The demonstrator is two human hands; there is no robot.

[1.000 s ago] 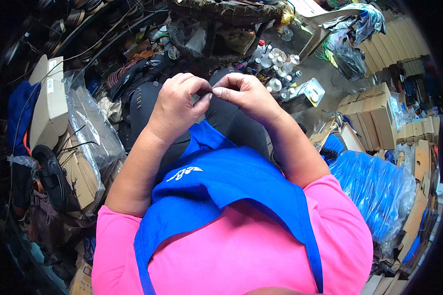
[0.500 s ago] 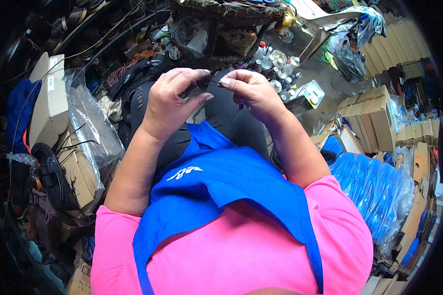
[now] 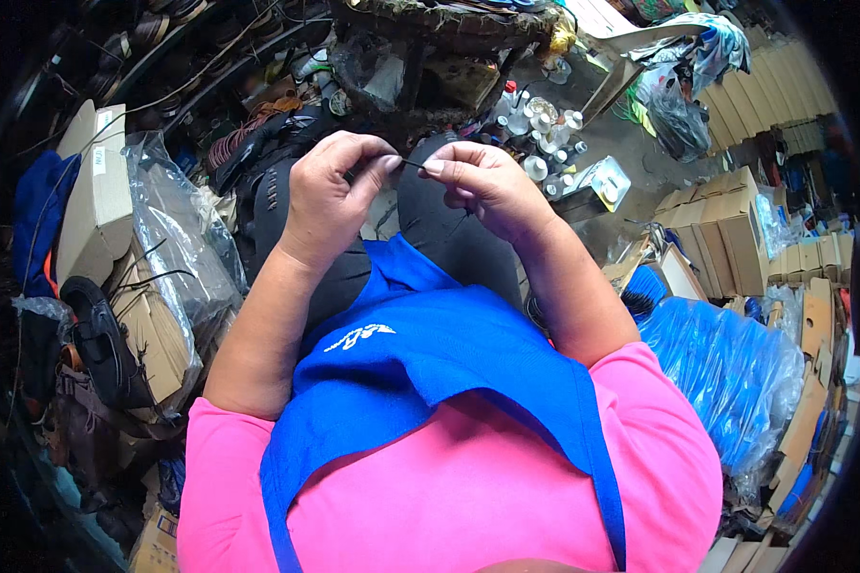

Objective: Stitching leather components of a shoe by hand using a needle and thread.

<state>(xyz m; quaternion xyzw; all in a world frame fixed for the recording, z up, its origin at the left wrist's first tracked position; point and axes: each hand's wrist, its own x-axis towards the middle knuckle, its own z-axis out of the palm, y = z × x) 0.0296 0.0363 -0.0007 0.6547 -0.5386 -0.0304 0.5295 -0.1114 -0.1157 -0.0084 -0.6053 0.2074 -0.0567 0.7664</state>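
A thin black cord (image 3: 412,164) runs in a short stretch between my two hands, above my lap. My left hand (image 3: 339,191) pinches one end of it between thumb and fingertips. With thumb and forefinger, my right hand (image 3: 483,186) grips the other end, its remaining fingers curled in. Below the right hand a dark loose strand hangs toward my knee. Beneath both hands lie my dark trousers (image 3: 440,244) and a blue apron (image 3: 440,334).
Several bottles (image 3: 545,138) stand on the floor beyond my right hand. A dark worn stand (image 3: 411,86) is ahead. Cardboard boxes (image 3: 717,229) and a blue plastic-wrapped bundle (image 3: 721,372) lie to the right. At left are a box (image 3: 105,181) and a black sandal (image 3: 110,349).
My left thumb and fingers have closed from a gap into a pinch on the cord. The cord now spans straight between the hands.
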